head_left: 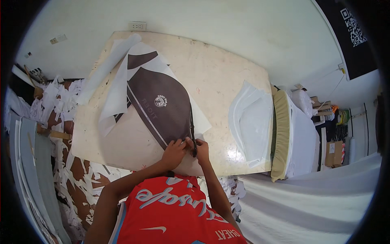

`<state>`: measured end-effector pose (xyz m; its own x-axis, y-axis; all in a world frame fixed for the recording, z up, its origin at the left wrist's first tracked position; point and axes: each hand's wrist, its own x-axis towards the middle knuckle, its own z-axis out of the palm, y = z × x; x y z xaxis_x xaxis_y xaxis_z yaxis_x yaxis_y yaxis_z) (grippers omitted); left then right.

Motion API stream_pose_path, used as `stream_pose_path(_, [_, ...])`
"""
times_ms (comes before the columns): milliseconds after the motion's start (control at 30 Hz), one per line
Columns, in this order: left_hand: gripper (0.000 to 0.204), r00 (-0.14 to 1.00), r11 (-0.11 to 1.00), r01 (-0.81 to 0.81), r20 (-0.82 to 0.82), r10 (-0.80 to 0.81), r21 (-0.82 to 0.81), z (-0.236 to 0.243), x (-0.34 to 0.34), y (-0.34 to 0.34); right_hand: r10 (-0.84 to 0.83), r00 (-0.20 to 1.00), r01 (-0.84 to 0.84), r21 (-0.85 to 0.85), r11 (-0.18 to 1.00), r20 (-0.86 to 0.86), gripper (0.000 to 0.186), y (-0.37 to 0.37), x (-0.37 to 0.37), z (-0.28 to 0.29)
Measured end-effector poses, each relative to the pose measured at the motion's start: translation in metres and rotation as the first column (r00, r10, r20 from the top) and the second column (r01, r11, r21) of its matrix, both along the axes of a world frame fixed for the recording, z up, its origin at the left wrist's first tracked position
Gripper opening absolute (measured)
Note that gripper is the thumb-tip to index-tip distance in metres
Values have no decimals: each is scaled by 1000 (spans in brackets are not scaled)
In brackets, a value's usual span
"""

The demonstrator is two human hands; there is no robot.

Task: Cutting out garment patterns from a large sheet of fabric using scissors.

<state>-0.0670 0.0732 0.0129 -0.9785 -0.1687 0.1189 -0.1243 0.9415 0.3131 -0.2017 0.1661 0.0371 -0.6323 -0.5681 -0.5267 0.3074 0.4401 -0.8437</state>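
Observation:
A dark brown curved panel with a pale stripe and a round white emblem lies over white paper sheets on the pale worktable. A narrow black strip runs along its right edge. My left hand rests at the panel's lower corner with bent fingers at the edge; whether it grips is unclear. My right hand, just right of it, is closed on the lower end of the black strip.
Curved white pieces lie at the table's right, beside a khaki-covered stack. Grey boards stand at left, paper scraps litter the floor, and white cloth spreads at lower right. Shelved cartons are farther right.

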Motion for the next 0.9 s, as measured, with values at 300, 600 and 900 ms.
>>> stream_pose_path(300, [35,988,996,-72,-137,66,-44,2,-6,-2,-44,993,46,17,999,-109,52,-37,-27,-1])
stream_pose_path(600, [47,979,912,-192,133,153,362,33,-67,-53,-104,993,100,-75,992,-53,38,34,-16,68])
stream_pose_path(900, [71,891,958,-250,-353,285,142,-21,-213,-30,-246,922,225,-104,969,-298,36,75,-14,126])
